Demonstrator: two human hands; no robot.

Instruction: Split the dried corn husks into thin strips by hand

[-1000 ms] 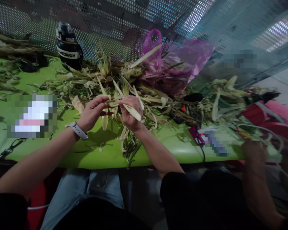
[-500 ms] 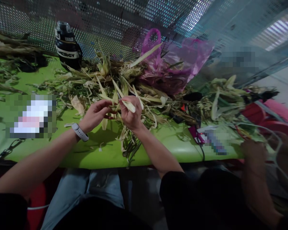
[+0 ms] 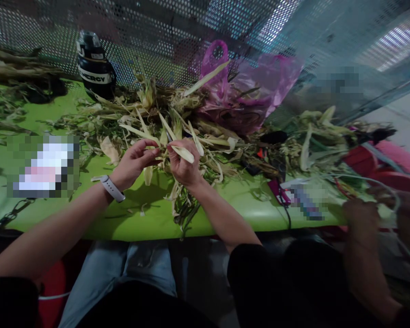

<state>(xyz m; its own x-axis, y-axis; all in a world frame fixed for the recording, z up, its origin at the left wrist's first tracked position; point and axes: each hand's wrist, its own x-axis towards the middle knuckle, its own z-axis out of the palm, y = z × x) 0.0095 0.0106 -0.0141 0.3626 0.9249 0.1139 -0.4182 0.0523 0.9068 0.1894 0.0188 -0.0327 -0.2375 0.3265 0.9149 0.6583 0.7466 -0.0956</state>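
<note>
My left hand (image 3: 135, 163), with a pale wristband on its wrist, pinches the end of a long pale yellow leaf strip (image 3: 140, 133) between thumb and forefinger. Close beside it, my right hand (image 3: 185, 161) is closed around a slim grey tool (image 3: 169, 135) that looks like a small knife; most of it is hidden by the fingers. Another pale leaf (image 3: 184, 154) lies across the back of the right hand's fingers. Both hands are over the front of a heap of dry leaves and stalks (image 3: 123, 111) on the green table (image 3: 130, 223).
A black bottle (image 3: 94, 75) stands at the back left, and a pink plastic bag (image 3: 246, 102) at the back. Blurred-out phones lie left (image 3: 46, 166) and right (image 3: 307, 202). A co-worker's hands (image 3: 360, 216) are at the far right. Perforated metal (image 3: 150, 32) rises behind the table.
The left hand has shifted slightly up, and a pale strip now extends from its fingertips to the upper left. The right hand has moved a little to the left.
</note>
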